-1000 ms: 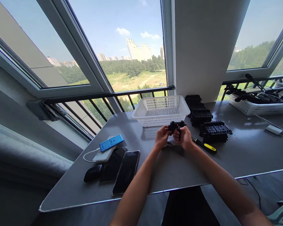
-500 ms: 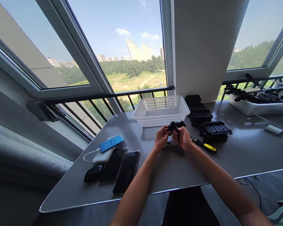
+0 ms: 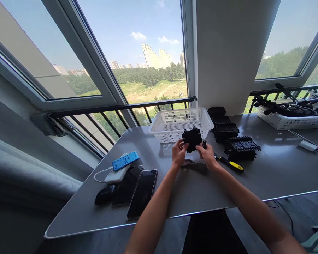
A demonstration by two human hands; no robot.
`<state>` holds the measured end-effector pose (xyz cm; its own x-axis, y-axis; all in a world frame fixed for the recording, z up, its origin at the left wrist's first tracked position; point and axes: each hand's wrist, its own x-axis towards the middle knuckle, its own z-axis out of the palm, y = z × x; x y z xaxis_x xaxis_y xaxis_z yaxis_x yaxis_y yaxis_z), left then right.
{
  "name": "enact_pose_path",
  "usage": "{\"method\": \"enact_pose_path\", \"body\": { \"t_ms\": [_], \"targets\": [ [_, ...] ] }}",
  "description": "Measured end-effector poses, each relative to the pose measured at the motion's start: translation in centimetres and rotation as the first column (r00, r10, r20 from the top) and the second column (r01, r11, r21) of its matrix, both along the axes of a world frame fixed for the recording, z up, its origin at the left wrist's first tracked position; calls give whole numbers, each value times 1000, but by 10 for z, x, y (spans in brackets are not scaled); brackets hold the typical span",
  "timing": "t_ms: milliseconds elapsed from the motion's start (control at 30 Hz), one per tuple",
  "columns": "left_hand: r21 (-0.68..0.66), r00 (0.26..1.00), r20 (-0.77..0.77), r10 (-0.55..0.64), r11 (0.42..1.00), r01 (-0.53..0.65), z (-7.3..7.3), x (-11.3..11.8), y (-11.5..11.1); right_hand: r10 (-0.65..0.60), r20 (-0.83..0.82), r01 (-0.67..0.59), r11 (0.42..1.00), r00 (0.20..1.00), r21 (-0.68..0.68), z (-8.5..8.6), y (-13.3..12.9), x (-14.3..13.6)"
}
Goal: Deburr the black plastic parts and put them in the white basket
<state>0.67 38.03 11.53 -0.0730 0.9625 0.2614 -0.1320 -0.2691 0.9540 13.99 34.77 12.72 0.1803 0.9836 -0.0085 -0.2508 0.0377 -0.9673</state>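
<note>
black plate (image 3: 192, 139) | flat, squarish, tabbed along top | left hand (image 3: 178, 153), right hand (image 3: 207, 154) both gripping it

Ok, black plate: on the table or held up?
Held up: left hand and right hand hold black plate, hiding part of white basket.

white basket (image 3: 172, 137): decent room on its left | black stacks (image 3: 226, 129) crowd right | black plate (image 3: 192, 140) blocks front | railing (image 3: 148, 105) behind, gap kinda unclear

The person's hands (image 3: 178, 154) and forearms (image 3: 166, 187) were bare. Plain black clothing (image 3: 212, 233) showed below the near edge of the surface (image 3: 192, 197).
</note>
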Motion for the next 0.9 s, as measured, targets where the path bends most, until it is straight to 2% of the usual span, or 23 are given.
{"method": "enact_pose_path", "body": {
  "t_ms": [233, 467, 900],
  "targets": [
    [-98, 976, 201, 80, 993, -61, 1, -2, 2, -189, 38, 187, 981, 981, 57, -6, 5, 4],
    [-144, 931, 366, -14, 987, 72, 6, -1, -1, -102, -69, 105, 994, 992, 42, -7, 2, -1],
    [-147, 929, 368, -45, 983, 106, 9, 0, -5, -155, -180, 170, 983, 972, 75, -6, 5, 1]
  ]
}}
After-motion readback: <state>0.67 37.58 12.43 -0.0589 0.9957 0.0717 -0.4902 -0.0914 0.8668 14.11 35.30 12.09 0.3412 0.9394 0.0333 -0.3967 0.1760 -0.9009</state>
